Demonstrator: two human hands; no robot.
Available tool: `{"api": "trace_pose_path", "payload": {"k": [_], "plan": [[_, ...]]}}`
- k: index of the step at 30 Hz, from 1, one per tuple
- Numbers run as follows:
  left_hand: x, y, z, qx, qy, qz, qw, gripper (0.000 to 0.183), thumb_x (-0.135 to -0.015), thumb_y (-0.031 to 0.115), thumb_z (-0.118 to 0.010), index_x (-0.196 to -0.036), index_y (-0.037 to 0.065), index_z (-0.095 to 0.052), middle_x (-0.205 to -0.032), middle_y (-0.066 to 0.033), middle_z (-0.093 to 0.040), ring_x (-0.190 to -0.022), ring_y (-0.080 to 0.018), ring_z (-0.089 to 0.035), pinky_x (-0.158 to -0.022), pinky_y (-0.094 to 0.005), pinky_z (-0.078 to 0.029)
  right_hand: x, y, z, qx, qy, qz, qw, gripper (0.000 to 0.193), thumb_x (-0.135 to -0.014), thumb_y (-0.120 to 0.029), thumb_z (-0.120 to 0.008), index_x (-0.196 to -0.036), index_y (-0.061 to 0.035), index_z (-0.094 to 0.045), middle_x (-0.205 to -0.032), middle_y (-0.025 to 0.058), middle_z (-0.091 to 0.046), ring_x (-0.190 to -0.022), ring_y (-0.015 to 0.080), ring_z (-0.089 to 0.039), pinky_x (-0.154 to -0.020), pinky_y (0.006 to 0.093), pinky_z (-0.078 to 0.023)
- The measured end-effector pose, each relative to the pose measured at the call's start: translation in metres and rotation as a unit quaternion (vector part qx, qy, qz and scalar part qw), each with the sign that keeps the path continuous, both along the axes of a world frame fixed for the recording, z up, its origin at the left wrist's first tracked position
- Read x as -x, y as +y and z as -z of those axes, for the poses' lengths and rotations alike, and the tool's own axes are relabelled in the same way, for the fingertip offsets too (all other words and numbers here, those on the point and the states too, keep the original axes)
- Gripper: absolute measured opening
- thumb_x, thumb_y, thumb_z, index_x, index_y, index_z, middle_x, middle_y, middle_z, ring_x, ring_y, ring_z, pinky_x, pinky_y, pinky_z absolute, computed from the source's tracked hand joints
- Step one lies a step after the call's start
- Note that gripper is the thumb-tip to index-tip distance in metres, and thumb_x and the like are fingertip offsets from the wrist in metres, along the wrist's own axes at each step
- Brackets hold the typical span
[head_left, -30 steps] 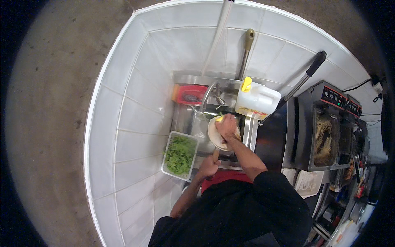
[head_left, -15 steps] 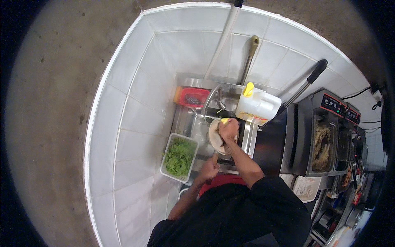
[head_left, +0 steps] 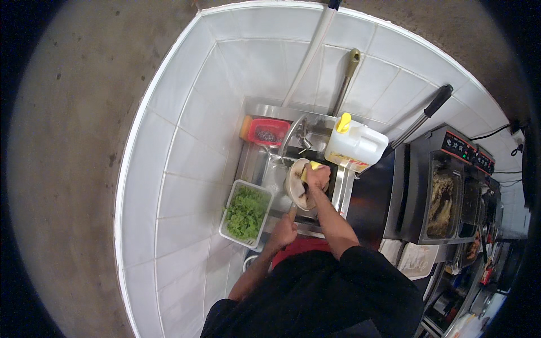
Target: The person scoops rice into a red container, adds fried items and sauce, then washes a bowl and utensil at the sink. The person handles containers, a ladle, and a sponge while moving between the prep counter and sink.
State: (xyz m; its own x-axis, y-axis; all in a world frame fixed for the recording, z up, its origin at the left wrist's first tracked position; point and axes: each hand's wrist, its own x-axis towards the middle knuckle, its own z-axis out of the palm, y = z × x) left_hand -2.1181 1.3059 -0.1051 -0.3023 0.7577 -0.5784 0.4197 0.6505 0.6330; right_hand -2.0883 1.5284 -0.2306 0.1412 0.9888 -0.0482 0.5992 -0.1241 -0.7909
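Over the steel sink (head_left: 274, 176), a pan (head_left: 295, 179) with a pale inside and dark smears is tilted toward me. My left hand (head_left: 284, 230) is wrapped round its light brown handle (head_left: 292, 213), below the pan. A yellow sponge (head_left: 307, 169) is gripped in my right hand (head_left: 319, 176), pressed against the pan's inside near its right side. Part of the sponge and of the pan is hidden under that hand. The curved tap (head_left: 289, 135) rises just behind the pan.
Left of the sink stands a white basket (head_left: 224, 231) of leafy greens (head_left: 245, 213). Behind are a red tub (head_left: 260, 124) and a large white jug (head_left: 362, 147) with a yellow cap. Long handles (head_left: 345, 84) lean on the tiled wall. Deep fryers (head_left: 420, 186) stand at right.
My right hand has shifted slightly right within the pan, and more of the yellow sponge shows. My left hand keeps its hold on the handle.
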Motion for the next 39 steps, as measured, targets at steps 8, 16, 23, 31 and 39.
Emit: {"api": "trace_pose_path", "payload": {"k": [8,16,23,31,39], "plan": [[0.004,-0.002,-0.004,-0.009,0.040,0.007,0.999,0.058,-0.089,0.011,-0.057,-0.144,0.002,-0.044,-0.122,-0.0351,-0.057,-0.111,-0.0536,-0.058,-0.095,-0.0584,-0.048,0.018,0.005,-0.013,0.033,-0.044,0.023,0.998,0.049,-0.070,-0.033,-0.086,-0.095,-0.0012,-0.059,-0.094,0.0195,-0.065,-0.089,0.0381,-0.063,-0.084,0.0460,-0.050],[0.017,-0.005,0.009,-0.060,0.108,0.040,0.992,0.057,-0.092,0.014,-0.056,-0.146,0.003,-0.040,-0.122,-0.0357,-0.055,-0.105,-0.0533,-0.060,-0.091,-0.0598,-0.048,0.004,-0.040,-0.039,0.096,0.256,-0.420,0.865,0.034,-0.089,-0.018,-0.076,-0.117,-0.0077,-0.061,-0.108,0.0080,-0.062,-0.101,0.0187,-0.061,-0.090,0.0324,-0.050],[0.029,-0.007,0.015,-0.075,0.057,0.018,0.995,0.047,-0.096,0.022,-0.052,-0.138,0.000,-0.046,-0.113,-0.0325,-0.061,-0.103,-0.0525,-0.060,-0.091,-0.0563,-0.049,-0.059,0.002,-0.049,0.031,-0.236,-0.590,0.771,0.043,-0.082,-0.034,-0.074,-0.117,-0.0099,-0.068,-0.131,0.0151,-0.056,-0.128,0.0372,-0.048,-0.102,0.0529,-0.044],[0.004,-0.007,0.012,-0.065,0.064,-0.015,0.996,0.055,-0.097,0.017,-0.056,-0.147,0.003,-0.038,-0.126,-0.0333,-0.057,-0.116,-0.0538,-0.056,-0.100,-0.0587,-0.044,-0.035,-0.009,0.006,0.041,-0.127,-0.274,0.953,0.055,-0.082,-0.035,-0.076,-0.116,0.0062,-0.063,-0.116,0.0259,-0.064,-0.105,0.0445,-0.064,-0.091,0.0537,-0.052],[-0.004,0.015,0.013,-0.054,0.068,-0.122,0.989,0.039,-0.097,0.028,-0.057,-0.116,-0.006,-0.050,-0.107,-0.0389,-0.063,-0.105,-0.0562,-0.061,-0.092,-0.0613,-0.047,-0.035,-0.064,0.037,0.324,0.165,-0.184,0.913,0.049,-0.079,-0.032,-0.077,-0.109,0.0063,-0.069,-0.092,0.0158,-0.072,-0.082,0.0281,-0.069,-0.076,0.0411,-0.057]]}}
